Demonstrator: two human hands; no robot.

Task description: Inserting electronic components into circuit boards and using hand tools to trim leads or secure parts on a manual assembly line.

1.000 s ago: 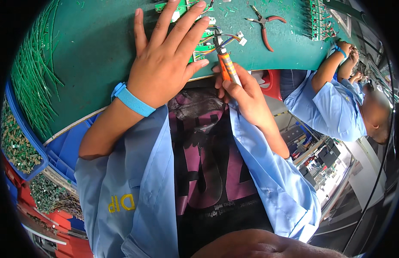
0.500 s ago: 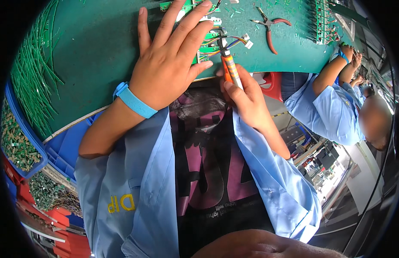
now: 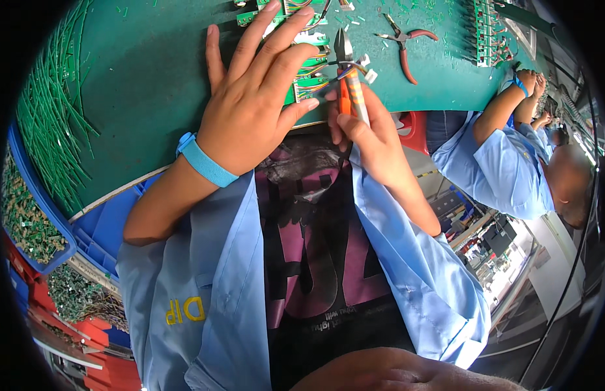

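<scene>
My left hand [image 3: 250, 107], a blue band at its wrist, lies with fingers spread over a row of green circuit boards [image 3: 309, 85] and covers part of them. In my right hand [image 3: 374, 127] is a pair of cutting pliers [image 3: 345, 49], one handle orange, the other wrapped in pale striped tape. Its metal jaws point away from me, beside the boards' right edge. Thin coloured wires with white connectors [image 3: 370, 74] cross at the pliers; whether they touch it I cannot tell.
Red-handled pliers [image 3: 406, 49] lie open on the green mat [image 3: 146, 85] among small green clippings. Long green strips [image 3: 55, 117] are heaped at left, above a blue bin [image 3: 61, 251] of parts. Another board row [image 3: 488, 32] stands far right, near a co-worker in a blue sleeve [image 3: 491, 166].
The pliers' jaws, earlier among the wires near the boards, now show plainly farther right. My left hand and the boards sit slightly lower and to the left in the picture.
</scene>
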